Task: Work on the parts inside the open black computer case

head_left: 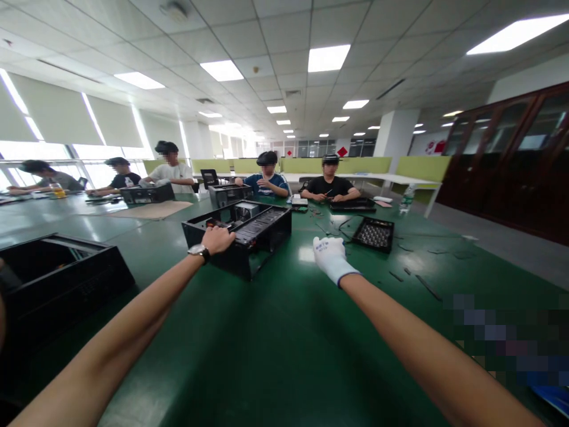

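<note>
Open green table [275, 350] beneath and between both forearms, free to cross. Black computer case [249, 234] blocking directly under left hand [217, 239]. Beyond gloved right hand [328, 256]: perforated black panel [374, 233], loose cables, thin strips [427, 286] rightward.

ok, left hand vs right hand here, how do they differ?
Left hand is bare, with a watch at the wrist; right hand wears a white glove. Left hand rests on the black case; right hand lies on the green table, beside the case, not touching it. Both are stretched forward, holding nothing.
</note>
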The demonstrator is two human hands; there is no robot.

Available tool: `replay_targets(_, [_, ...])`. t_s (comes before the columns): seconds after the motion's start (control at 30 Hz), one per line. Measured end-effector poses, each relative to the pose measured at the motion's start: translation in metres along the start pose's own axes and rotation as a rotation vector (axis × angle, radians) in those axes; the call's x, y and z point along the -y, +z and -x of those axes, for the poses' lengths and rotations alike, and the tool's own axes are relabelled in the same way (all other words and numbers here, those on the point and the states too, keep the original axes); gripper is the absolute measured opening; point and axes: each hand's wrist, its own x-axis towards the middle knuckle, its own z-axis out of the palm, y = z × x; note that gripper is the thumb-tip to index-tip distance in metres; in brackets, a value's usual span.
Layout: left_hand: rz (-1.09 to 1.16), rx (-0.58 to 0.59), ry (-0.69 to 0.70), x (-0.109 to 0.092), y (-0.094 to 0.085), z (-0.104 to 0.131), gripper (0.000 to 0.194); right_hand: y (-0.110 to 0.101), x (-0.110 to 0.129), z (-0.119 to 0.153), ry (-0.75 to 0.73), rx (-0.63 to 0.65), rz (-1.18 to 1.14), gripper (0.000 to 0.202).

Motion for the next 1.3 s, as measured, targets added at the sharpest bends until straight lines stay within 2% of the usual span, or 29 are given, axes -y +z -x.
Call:
replay_targets(0.07, [-0.041, 0.013, -0.033, -0.03, 0.002, 0.027, 0.039, -0.019, -0.009, 0.001, -0.05, -0.088, 0.0, 0.042])
replay_targets(0.13, [-0.049, 0.011, -0.032, -0.066, -0.001, 0.064, 0.053, -0.039, -0.017, 0.002, -0.097, -0.157, -0.006, 0.04])
replay_targets(0.17, [-0.043, 0.006, -0.009, -0.083, -0.006, 0.086, 0.053, -0.049, -0.019, 0.002, -0.117, -0.178, -0.01, 0.039])
replay_targets(0.23, [0.052, -0.004, 0.097, -0.114, -0.023, 0.128, 0.053, -0.065, -0.019, 0.0, -0.154, -0.194, -0.022, 0.038])
replay_targets(0.27, [0.125, 0.027, 0.171, -0.126, -0.036, 0.147, 0.054, -0.072, -0.017, -0.001, -0.178, -0.192, -0.032, 0.038])
replay_targets(0.33, [0.254, 0.122, 0.306, -0.135, -0.064, 0.175, 0.05, -0.082, -0.005, -0.001, -0.255, -0.181, -0.058, 0.037])
replay_targets(0.4, [0.315, 0.187, 0.449, -0.126, -0.085, 0.186, 0.045, -0.09, 0.014, 0.007, -0.365, -0.181, -0.102, 0.036])
replay_targets(0.47, [0.285, 0.218, 0.495, -0.1, -0.092, 0.182, 0.041, -0.096, 0.037, 0.023, -0.513, -0.186, -0.164, 0.036])
replay_targets(0.6, [-0.127, 0.227, 0.324, -0.038, -0.071, 0.151, 0.033, -0.102, 0.086, 0.058, -0.844, -0.13, -0.178, 0.036])
replay_targets(0.63, [-0.214, 0.249, 0.322, -0.027, -0.065, 0.142, 0.033, -0.102, 0.097, 0.063, -0.908, -0.106, -0.143, 0.038])
replay_targets(0.7, [-0.241, 0.355, 0.355, -0.012, -0.054, 0.125, 0.038, -0.099, 0.115, 0.065, -1.0, -0.054, -0.05, 0.044])
replay_targets(0.77, [-0.178, 0.471, 0.361, -0.009, -0.044, 0.108, 0.046, -0.092, 0.127, 0.058, -1.05, -0.008, 0.027, 0.047])
replay_targets(0.9, [-0.116, 0.603, 0.309, -0.02, -0.011, 0.081, 0.055, -0.075, 0.139, 0.036, -1.07, 0.068, 0.086, 0.044])
replay_targets(1.0, [-0.074, 0.674, 0.313, -0.024, 0.016, 0.074, 0.065, -0.065, 0.14, 0.026, -1.071, 0.131, 0.096, 0.043])
replay_targets(1.07, [-0.049, 0.681, 0.326, -0.019, 0.024, 0.073, 0.072, -0.059, 0.142, 0.022, -1.079, 0.168, 0.085, 0.042])
replay_targets(1.17, [-0.027, 0.661, 0.332, 0.002, 0.01, 0.074, 0.082, -0.052, 0.154, 0.019, -1.089, 0.231, 0.055, 0.045])
replay_targets(1.3, [0.031, 0.543, 0.354, 0.038, -0.034, 0.081, 0.071, -0.043, 0.186, 0.02, -1.129, 0.323, 0.003, 0.048])
